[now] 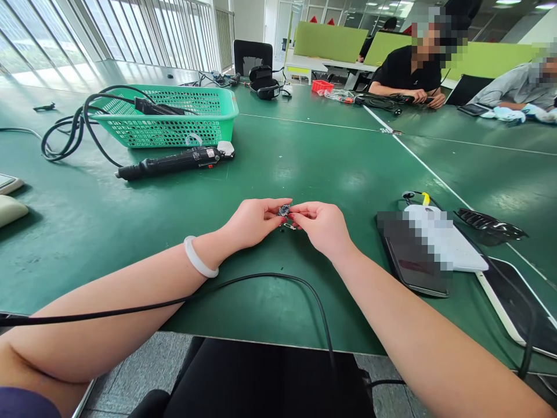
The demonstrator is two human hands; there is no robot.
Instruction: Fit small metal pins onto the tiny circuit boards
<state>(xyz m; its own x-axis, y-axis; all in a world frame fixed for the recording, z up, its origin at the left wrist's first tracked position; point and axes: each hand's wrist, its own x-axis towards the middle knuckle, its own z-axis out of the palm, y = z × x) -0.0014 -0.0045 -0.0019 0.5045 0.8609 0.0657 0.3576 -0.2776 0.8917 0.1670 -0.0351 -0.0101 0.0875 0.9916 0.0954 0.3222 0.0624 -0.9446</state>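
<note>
Between my fingertips, just above the green table (pixel 243 313), is a small dark round piece (pixel 284 210) with a silvery, detailed surface; its kind is too small to make out. My left hand (pixel 252 222) pinches it from the left, wearing a white bangle (pixel 200 257) at the wrist. From the right, the thumb and fingers of my right hand (pixel 322 225) close together at the piece's edge. A small metallic bit (pixel 289 226) shows just below the fingertips, and I cannot tell whether it hangs or lies. Tiny dark specks lie on the table under it.
A black cable (pixel 265 275) crosses over my left forearm. Left and beyond stand a green basket (pixel 174 132) and a black electric screwdriver (pixel 174 162). Phones (pixel 413 261) and sunglasses (pixel 491 225) lie at right. Two people (pixel 407 75) sit across the table.
</note>
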